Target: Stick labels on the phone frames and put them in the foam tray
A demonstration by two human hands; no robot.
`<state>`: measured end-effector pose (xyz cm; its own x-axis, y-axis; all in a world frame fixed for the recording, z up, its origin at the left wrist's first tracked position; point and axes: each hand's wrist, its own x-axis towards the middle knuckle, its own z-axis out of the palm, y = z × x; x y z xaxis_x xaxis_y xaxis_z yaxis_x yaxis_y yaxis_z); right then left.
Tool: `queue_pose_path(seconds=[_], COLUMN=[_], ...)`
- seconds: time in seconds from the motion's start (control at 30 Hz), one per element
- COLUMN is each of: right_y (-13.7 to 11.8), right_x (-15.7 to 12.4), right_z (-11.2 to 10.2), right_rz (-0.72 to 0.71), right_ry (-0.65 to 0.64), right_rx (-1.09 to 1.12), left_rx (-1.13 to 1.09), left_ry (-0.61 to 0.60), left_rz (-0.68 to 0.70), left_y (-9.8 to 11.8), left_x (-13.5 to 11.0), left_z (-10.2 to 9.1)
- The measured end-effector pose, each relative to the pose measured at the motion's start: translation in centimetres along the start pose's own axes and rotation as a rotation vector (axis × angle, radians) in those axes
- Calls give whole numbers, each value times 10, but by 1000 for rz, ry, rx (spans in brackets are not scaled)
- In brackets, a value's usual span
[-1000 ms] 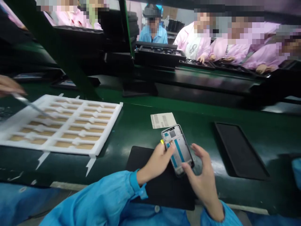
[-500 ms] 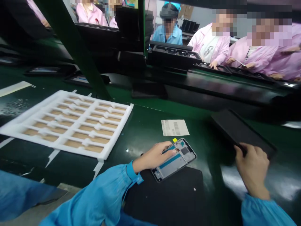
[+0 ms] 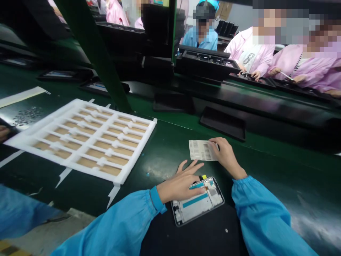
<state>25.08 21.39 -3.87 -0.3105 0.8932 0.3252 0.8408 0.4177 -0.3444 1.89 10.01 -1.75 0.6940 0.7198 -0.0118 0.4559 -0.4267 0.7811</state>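
Observation:
A phone mid-frame (image 3: 195, 209) with blue strips and a small yellow tab lies on the black mat (image 3: 202, 236) in front of me. My left hand (image 3: 181, 183) rests over its upper left edge, fingers spread and thumb lying on the frame. Farther off is a pale label sheet (image 3: 197, 150) with rows of small dark strips. At the sheet's right edge, my right hand (image 3: 226, 156) pinches it between thumb and fingers. The sheet lies flat on the green table.
A white foam tray (image 3: 125, 174) with several brown-bottomed slots is taped down at left. Behind, a shallow black tray (image 3: 223, 122) sits on the green line near a second black tray (image 3: 173, 103). Another person's hand (image 3: 4, 133) shows at far left. Co-workers sit across.
My right hand has let go of the black tray, which now lies on the line behind, and has moved left to the label sheet. My left hand's fingers have spread over the phone frame.

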Motion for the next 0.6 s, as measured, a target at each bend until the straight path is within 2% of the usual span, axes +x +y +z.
queue_pose_path(seconds=[0.1, 0.33, 0.47, 0.6], right_y=[-9, -15, -21, -20], right_x=[0, 7, -2, -7], right_z=[3, 2, 2, 6], right_rz=[-38, 4, 30, 148], right_ry=[-111, -211, -152, -4], right_rx=[66, 164, 248, 414], left_rx=[65, 142, 150, 144], left_ry=[3, 68, 53, 43], left_rz=[-8, 33, 15, 3], left_y=[-4, -6, -5, -5], left_x=[2, 4, 3, 3], left_z=[3, 7, 6, 6])
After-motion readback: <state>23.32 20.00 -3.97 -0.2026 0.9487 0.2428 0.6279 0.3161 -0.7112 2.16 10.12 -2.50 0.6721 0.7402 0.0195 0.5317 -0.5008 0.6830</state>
